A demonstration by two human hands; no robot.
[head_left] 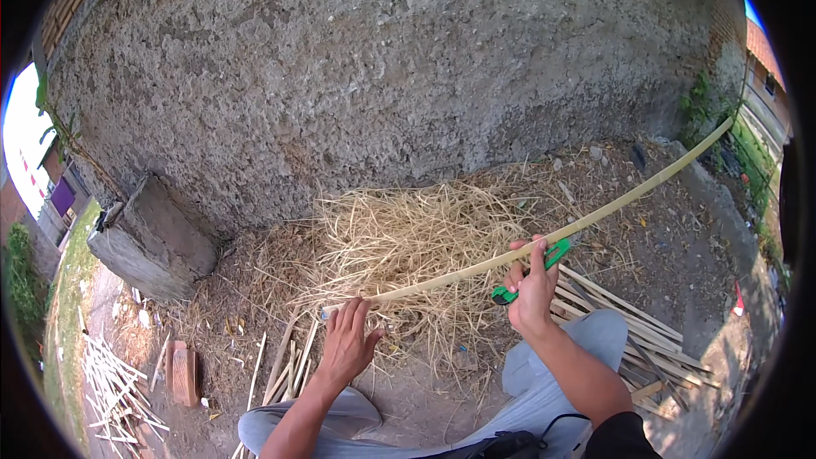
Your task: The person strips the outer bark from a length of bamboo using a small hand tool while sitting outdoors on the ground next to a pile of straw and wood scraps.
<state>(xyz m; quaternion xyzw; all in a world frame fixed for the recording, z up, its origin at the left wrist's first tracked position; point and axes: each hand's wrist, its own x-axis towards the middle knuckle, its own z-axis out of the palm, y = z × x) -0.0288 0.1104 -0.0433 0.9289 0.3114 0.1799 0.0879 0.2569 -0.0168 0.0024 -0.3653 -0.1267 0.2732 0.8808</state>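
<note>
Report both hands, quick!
Left hand: on the pale strip near its end; grip unclear.
Right hand: closed, holding the pale strip and green tool.

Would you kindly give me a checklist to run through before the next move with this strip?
1. Left hand at the strip's left end: ok, fingers are on it.
2. Firmness of that left grip: cannot tell.
3. Right hand on the strip: ok, with a green tool in the same hand.
4. Green tool's working edge in plain sight: cannot tell, the hand covers part of it.
5. Ground before the wall tidy: not ok, a heap of shavings is spread there.
</note>
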